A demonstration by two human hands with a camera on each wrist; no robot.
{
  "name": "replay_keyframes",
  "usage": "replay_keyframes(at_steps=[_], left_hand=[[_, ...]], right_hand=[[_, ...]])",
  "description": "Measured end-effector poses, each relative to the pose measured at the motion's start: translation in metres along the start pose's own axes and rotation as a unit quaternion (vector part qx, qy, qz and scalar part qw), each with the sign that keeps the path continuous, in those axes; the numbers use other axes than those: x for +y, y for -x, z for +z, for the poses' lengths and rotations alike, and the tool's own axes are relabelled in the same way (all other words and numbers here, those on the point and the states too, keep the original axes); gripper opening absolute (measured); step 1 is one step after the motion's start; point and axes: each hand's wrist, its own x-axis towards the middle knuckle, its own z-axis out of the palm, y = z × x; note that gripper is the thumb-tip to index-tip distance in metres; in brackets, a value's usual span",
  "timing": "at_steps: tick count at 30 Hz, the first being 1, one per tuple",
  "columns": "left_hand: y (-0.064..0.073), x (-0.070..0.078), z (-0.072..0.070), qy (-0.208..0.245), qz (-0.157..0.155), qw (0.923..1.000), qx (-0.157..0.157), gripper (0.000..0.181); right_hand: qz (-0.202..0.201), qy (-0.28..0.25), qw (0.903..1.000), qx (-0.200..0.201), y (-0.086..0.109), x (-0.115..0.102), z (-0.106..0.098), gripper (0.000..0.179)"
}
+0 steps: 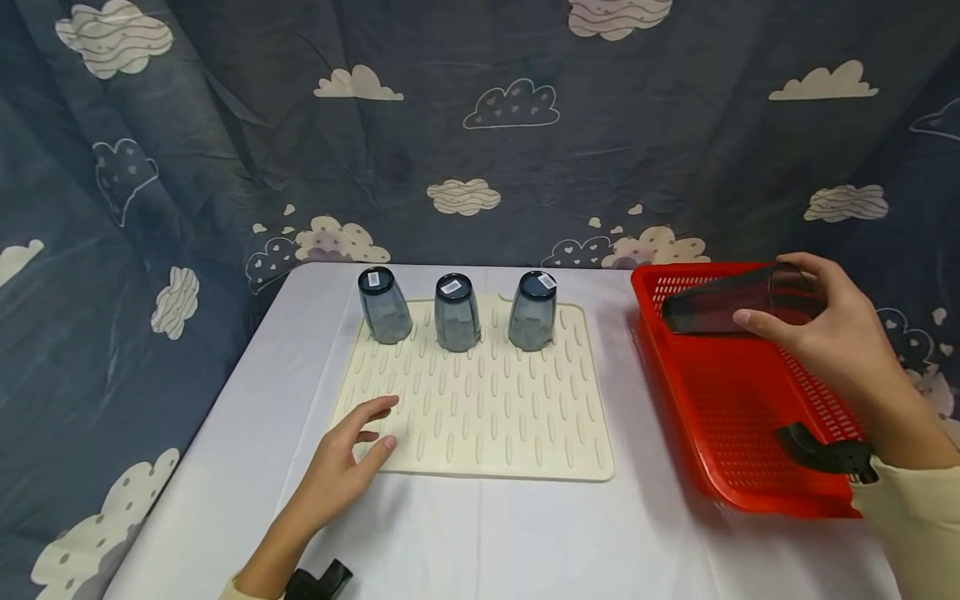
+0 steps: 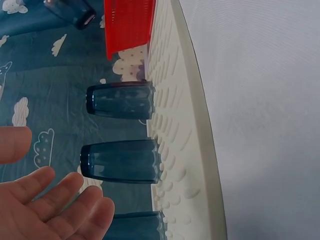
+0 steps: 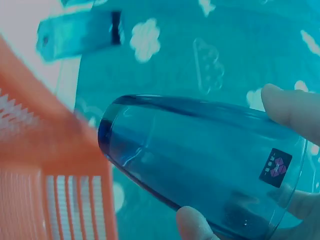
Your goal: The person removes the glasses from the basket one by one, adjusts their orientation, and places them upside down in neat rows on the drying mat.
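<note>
My right hand [image 1: 843, 337] grips a dark tinted drinking glass [image 3: 200, 160] near its rim, thumb on one side and fingers on the other. The glass lies sideways in the air over the red basket [image 1: 720, 383], its base pointing left; a small dark label shows on its side. Three blue-grey glasses stand upside down in a row along the back of the cream ridged mat [image 1: 480, 425]: a left one [image 1: 387, 312], a middle one [image 1: 457, 321] and a right one [image 1: 533, 317]. Over the mat's front left corner, my left hand [image 1: 341, 471] is held with relaxed fingers and nothing in it.
A white cloth [image 1: 540, 533] covers the table under the mat and basket. Behind and to the left hangs a dark blue curtain [image 1: 420, 150] with cloud prints. The basket has raised, slotted walls and stands at the table's right side.
</note>
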Motion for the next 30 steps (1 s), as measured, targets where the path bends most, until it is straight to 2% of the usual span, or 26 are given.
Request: replay_keyframes(at_steps=[8,15,21,26,30], left_hand=[[-0.002,0.002,0.001,0.006,0.008,1.0000,0.002,0.050],[-0.002,0.002,0.003,0.005,0.009,0.9999,0.006,0.052],[-0.003,0.004,0.004,0.005,0.012,0.9999,0.006,0.054],[-0.005,0.006,0.005,0.006,0.016,0.9997,0.015,0.055],[-0.006,0.008,0.009,0.020,0.017,0.9996,0.006,0.056]], right_hand=[[-0.050,-0.075,0.9958,-0.015,0.017,-0.025,0.014,0.081],[-0.082,-0.103,0.9911,-0.023,0.030,-0.045,0.035,0.081],[-0.116,-0.141,0.9820,-0.047,0.040,-0.062,0.055,0.077],[-0.123,-0.168,0.9753,-0.075,0.047,-0.076,0.072,0.080],[-0.124,-0.176,0.9727,-0.087,0.052,-0.084,0.082,0.081]])
